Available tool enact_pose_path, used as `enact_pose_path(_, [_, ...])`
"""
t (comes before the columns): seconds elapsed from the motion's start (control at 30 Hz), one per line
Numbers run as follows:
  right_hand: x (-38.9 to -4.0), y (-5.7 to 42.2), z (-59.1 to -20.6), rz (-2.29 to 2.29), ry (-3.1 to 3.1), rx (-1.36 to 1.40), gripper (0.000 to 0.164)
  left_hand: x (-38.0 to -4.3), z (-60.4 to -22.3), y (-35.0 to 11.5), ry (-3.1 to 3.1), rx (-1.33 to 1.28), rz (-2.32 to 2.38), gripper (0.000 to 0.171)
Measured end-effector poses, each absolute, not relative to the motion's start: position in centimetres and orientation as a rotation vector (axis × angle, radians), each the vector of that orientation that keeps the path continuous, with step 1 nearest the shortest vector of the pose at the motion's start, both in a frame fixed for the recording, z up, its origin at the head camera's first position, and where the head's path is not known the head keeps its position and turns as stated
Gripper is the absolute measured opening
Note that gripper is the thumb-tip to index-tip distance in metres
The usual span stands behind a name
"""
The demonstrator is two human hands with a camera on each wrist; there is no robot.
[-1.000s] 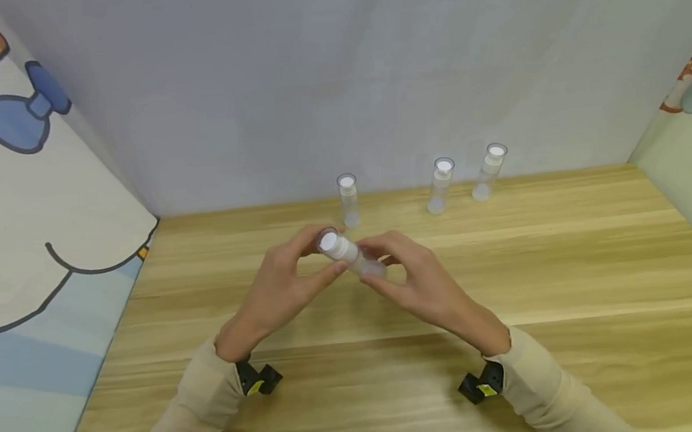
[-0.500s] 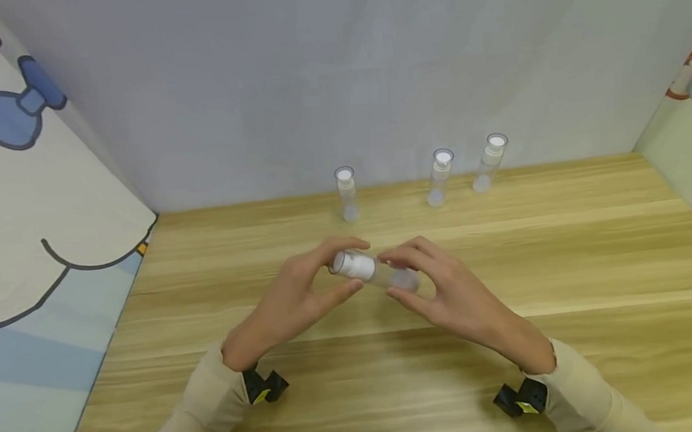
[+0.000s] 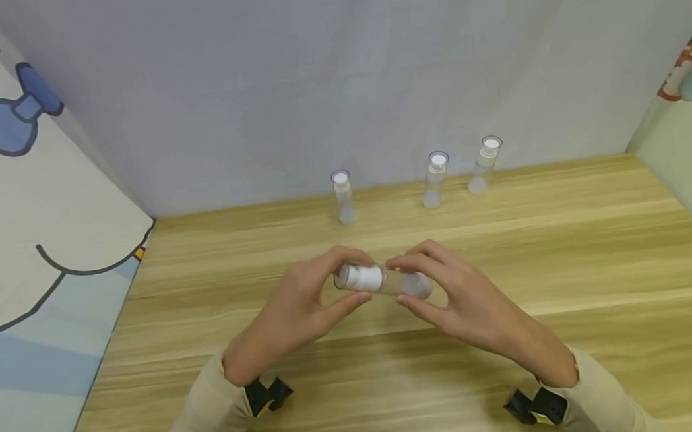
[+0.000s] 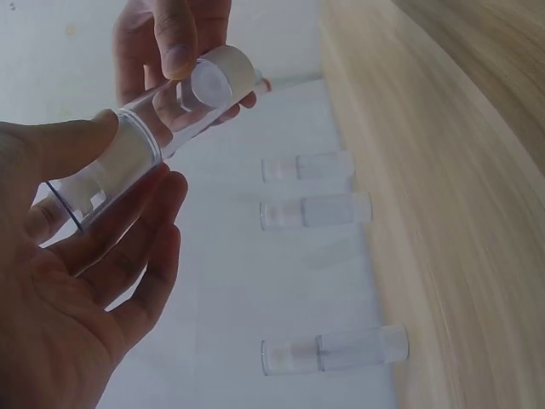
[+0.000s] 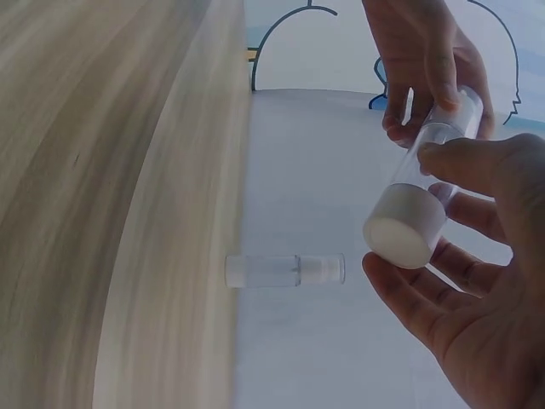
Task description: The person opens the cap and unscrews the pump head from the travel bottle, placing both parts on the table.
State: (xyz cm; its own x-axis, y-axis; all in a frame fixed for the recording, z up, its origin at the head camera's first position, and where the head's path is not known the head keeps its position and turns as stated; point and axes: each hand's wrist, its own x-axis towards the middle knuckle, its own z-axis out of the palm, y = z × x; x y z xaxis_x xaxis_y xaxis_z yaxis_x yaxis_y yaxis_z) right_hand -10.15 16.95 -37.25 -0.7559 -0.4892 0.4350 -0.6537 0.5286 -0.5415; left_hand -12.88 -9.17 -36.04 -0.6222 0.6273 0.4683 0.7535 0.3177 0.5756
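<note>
Above the table, both hands hold one clear pump bottle [image 3: 364, 278] lying nearly level, tilted a little. My left hand [image 3: 303, 298] pinches its capped end between thumb and fingers, around the transparent cap with the white pump inside. At the other end, my right hand [image 3: 466, 294] grips the clear body near the white base [image 5: 404, 226]. In the left wrist view the cap [image 4: 111, 175] sits on the body, and the body looks see-through with no visible contents.
Three similar capped bottles stand upright along the table's back edge: one at left [image 3: 343, 197], one in the middle [image 3: 436, 180] and one at right [image 3: 485, 165]. A pale wall [image 3: 290, 87] rises behind the wooden table [image 3: 206, 264]. A cartoon-printed panel [image 3: 54, 214] borders the left side.
The held bottle has turned from a steeper slant to nearly level and shifted right and toward the person. Both hands moved with it, the right hand farther. The standing bottles stay put.
</note>
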Motion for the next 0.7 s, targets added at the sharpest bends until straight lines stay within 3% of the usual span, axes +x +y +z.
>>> enact_pose_path(0.7, [-9.5,17.6,-37.6,0.884,-2.472,0.987,0.044,-11.3,-36.1,-7.8,-2.207,-1.338,-0.510,0.034])
